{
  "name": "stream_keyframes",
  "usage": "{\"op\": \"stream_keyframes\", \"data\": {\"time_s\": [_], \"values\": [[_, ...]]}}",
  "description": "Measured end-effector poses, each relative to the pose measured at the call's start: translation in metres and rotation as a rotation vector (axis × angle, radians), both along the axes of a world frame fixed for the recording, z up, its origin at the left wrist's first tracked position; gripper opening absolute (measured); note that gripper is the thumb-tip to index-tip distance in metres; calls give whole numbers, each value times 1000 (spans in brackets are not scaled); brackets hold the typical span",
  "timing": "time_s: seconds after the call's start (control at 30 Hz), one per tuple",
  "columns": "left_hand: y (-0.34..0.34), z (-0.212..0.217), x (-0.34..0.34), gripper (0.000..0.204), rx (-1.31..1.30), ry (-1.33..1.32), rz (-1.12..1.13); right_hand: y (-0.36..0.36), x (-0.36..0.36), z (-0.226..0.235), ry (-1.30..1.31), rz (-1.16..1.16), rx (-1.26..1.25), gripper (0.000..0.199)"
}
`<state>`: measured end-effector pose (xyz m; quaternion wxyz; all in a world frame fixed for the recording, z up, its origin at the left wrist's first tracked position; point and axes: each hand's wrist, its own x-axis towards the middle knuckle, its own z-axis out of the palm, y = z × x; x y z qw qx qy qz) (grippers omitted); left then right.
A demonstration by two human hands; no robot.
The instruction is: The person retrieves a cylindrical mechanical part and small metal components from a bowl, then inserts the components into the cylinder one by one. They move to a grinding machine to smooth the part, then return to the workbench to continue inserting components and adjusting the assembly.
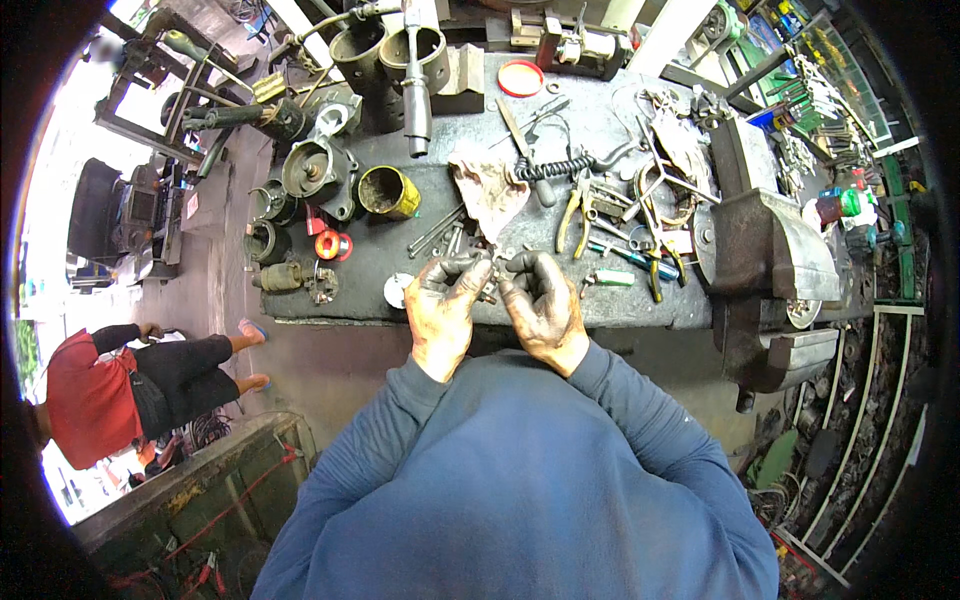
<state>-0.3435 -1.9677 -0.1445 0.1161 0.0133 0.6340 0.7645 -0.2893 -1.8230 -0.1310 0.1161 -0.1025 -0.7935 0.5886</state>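
Bare bench edge (340, 300) leftward; rag (490, 185), pliers (575, 215), vise (770, 250) crowding ahead.

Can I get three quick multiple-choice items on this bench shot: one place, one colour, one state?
1. Where is the bench vise mounted?
A. the bench's right end
B. the bench's left end
C. on the floor

2. What colour is the round lid at the bench's far edge?
A. green
B. red
C. white

3. What are the left hand and right hand doing?
A. resting flat and apart
B. gripping the vise
C. meeting over a small metal part

Key: 1 A, it sits right of the hands. 2 B, plainly red. 3 C, the grimy fingertips pinch it between them.
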Motion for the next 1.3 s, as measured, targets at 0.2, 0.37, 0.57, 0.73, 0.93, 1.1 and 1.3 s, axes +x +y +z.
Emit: {"op": "stream_keyframes", "data": {"time_s": [0.2, 0.37, 0.57, 0.73, 0.93, 1.1, 1.3], "values": [[3, 9, -2, 14, 63, -51, -16, 3, -4, -11, 76, -69, 28, 30], [-1, 7, 1, 14, -22, -11, -20, 16, -2, -12, -230, 144, -94, 16], [2, 13, 3, 16, -47, 10, -30, 7, 1, -23, -126, 53, -8, 16], [3, 10, 2, 17, 81, -55, -35, -1, 1, -21, 62, -79, -4, 26], [4, 8, 1, 15, 32, -78, -36, 12, -1, -24, -116, 49, 27, 7], [2, 20, -3, 16, -10, -35, -78, 10, -6, -8, -66, 76, 2, 8], [1, 10, -2, 17, 37, -19, -54, 5, 0, -2, -80, 54, -15, 13]]}}
